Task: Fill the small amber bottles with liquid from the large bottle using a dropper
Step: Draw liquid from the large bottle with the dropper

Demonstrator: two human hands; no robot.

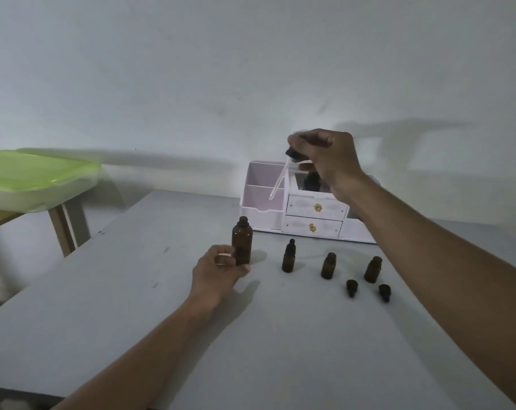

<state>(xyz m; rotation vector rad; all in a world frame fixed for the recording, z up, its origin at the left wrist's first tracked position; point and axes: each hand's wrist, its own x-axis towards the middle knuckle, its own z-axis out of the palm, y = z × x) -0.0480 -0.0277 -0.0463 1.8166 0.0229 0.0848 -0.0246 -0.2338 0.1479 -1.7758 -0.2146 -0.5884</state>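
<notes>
The large amber bottle (242, 238) stands uncapped on the grey table (250, 335), and my left hand (219, 270) grips its lower part. My right hand (324, 156) is raised above and to the right of it, pinching the black collar of a glass dropper (279, 182). The dropper's glass tube slants down to the left, its tip well above the large bottle's mouth. Three small amber bottles stand in a row to the right: one capped (288, 257), two uncapped (328, 266) (373, 269). Two loose black caps (351, 287) (384, 292) lie in front of them.
A white desk organiser (307, 214) with two small drawers and gold knobs stands against the wall behind the bottles. At the left, a green-lidded plastic box (35, 179) sits on a separate wooden table. The grey table's left edge runs diagonally.
</notes>
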